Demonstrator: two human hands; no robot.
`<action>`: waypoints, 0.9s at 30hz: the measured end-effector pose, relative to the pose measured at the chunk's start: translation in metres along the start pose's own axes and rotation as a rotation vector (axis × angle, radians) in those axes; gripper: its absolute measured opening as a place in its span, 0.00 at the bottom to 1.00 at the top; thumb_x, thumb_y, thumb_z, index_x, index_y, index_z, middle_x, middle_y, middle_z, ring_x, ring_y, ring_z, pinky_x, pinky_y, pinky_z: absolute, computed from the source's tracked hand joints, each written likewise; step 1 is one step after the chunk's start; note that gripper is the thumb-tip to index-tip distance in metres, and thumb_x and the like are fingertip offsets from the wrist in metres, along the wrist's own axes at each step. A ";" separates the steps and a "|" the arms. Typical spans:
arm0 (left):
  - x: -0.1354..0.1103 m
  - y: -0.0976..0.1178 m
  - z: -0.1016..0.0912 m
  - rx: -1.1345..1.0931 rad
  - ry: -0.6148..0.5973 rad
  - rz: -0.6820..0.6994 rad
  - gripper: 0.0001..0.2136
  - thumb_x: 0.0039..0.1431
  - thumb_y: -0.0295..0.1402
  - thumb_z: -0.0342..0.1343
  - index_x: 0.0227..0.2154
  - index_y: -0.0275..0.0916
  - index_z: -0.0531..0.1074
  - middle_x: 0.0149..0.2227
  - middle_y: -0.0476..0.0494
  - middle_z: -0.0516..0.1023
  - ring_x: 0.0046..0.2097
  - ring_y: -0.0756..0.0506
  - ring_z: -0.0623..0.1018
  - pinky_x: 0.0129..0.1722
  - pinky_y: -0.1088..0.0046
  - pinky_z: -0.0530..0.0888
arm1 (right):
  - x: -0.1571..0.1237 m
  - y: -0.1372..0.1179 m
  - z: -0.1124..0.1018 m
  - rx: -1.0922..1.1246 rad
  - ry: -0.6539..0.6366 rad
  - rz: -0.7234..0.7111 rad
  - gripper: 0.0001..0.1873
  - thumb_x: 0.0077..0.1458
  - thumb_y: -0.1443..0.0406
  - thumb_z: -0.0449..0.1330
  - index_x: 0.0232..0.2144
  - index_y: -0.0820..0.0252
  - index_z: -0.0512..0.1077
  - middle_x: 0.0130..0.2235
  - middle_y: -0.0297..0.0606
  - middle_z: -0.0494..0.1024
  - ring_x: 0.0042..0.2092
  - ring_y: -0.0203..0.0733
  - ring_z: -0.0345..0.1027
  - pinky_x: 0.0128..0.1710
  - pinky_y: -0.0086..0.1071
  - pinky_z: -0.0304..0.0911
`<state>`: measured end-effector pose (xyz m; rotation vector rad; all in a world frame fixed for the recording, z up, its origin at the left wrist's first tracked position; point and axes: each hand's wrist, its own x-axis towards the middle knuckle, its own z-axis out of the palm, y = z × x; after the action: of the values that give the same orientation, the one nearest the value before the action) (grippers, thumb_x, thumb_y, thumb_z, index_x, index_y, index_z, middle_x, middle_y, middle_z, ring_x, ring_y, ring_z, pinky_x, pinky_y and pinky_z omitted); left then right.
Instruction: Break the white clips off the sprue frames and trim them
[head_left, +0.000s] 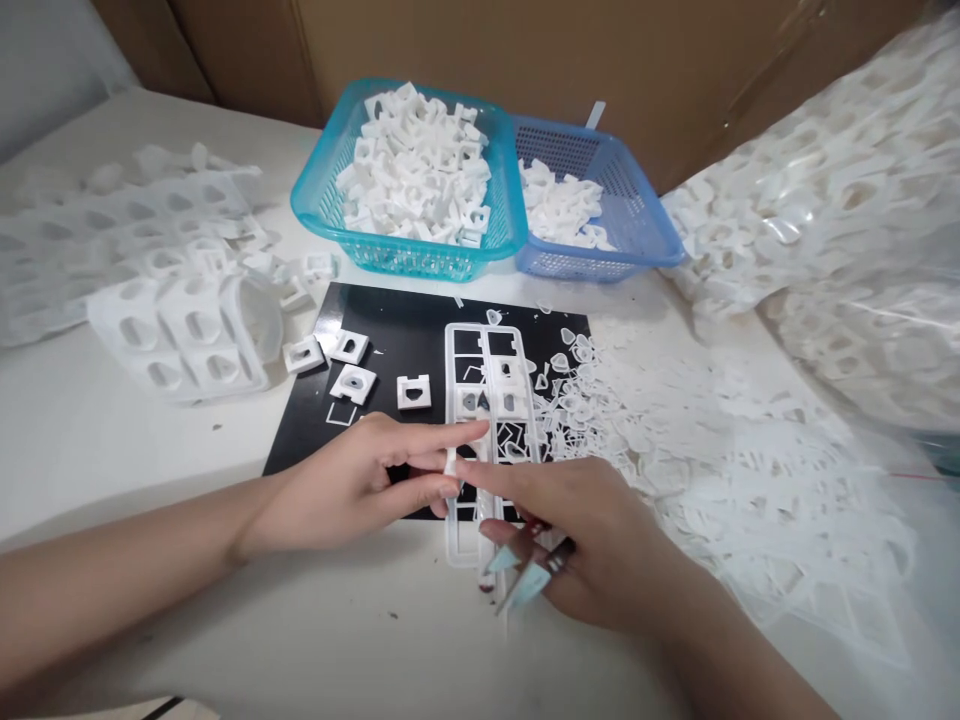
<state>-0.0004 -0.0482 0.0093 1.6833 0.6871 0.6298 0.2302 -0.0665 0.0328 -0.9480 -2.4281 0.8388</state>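
Observation:
My left hand (367, 465) reaches in from the left, its thumb and fingers closed on a small white plastic piece (451, 462). The index fingertip of my right hand (592, 530) touches that piece. Tucked in my right hand is a pair of snips (525, 578), with two pointed metal blades directed down and left. Beneath both hands, a white plastic sprue frame (450, 350) with rectangular windows lies on a black mat (405, 320); some windows hold white parts. My fingers hide its middle. Several loose white square pieces (352, 383) with holes lie left of the frame.
At the back stand a teal basket (315, 205) heaped with white parts and a blue basket (641, 215) holding fewer. Thin white scraps (577, 410) cover the right side. A clear bag (795, 220) of parts bulges far right. Moulded white sheets (180, 330) stand left.

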 end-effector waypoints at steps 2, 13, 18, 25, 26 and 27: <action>0.001 -0.001 -0.001 0.008 -0.011 0.038 0.27 0.63 0.22 0.52 0.62 0.48 0.60 0.31 0.51 0.82 0.30 0.53 0.77 0.30 0.82 0.72 | 0.002 0.002 0.003 -0.036 0.006 -0.063 0.26 0.51 0.77 0.53 0.51 0.52 0.65 0.25 0.25 0.74 0.23 0.32 0.63 0.22 0.27 0.53; 0.002 0.001 -0.001 0.068 -0.025 0.000 0.24 0.63 0.24 0.52 0.62 0.43 0.61 0.28 0.50 0.81 0.26 0.52 0.74 0.26 0.82 0.69 | 0.002 0.002 -0.005 -0.294 0.164 -0.227 0.10 0.54 0.69 0.56 0.39 0.56 0.70 0.21 0.27 0.68 0.20 0.33 0.57 0.20 0.30 0.48; 0.000 0.002 0.000 0.039 -0.021 -0.036 0.25 0.63 0.24 0.52 0.62 0.45 0.61 0.30 0.49 0.82 0.28 0.51 0.77 0.27 0.82 0.71 | 0.002 0.000 -0.009 0.002 0.107 -0.003 0.22 0.57 0.49 0.55 0.47 0.55 0.61 0.30 0.33 0.74 0.26 0.37 0.67 0.23 0.30 0.58; 0.000 0.001 -0.001 0.044 -0.022 -0.015 0.26 0.63 0.24 0.52 0.63 0.47 0.59 0.30 0.51 0.82 0.28 0.52 0.76 0.27 0.83 0.70 | 0.000 0.003 -0.008 -0.196 0.143 0.020 0.05 0.61 0.63 0.55 0.35 0.58 0.66 0.28 0.34 0.73 0.23 0.33 0.62 0.21 0.28 0.54; 0.000 0.001 -0.001 0.050 -0.025 -0.009 0.26 0.63 0.24 0.52 0.63 0.47 0.59 0.29 0.51 0.82 0.28 0.52 0.75 0.27 0.83 0.70 | 0.000 0.002 -0.005 -0.196 0.181 0.002 0.05 0.60 0.63 0.57 0.34 0.59 0.66 0.27 0.34 0.73 0.23 0.33 0.62 0.21 0.28 0.54; 0.001 0.001 -0.001 0.055 -0.028 -0.005 0.26 0.64 0.24 0.51 0.63 0.47 0.59 0.29 0.51 0.81 0.27 0.52 0.75 0.26 0.83 0.69 | 0.000 0.001 -0.003 -0.189 0.219 -0.003 0.05 0.58 0.64 0.59 0.34 0.59 0.66 0.26 0.34 0.73 0.23 0.34 0.62 0.21 0.28 0.55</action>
<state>-0.0006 -0.0472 0.0106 1.7376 0.6936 0.5875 0.2321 -0.0642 0.0339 -1.0442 -2.3456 0.4808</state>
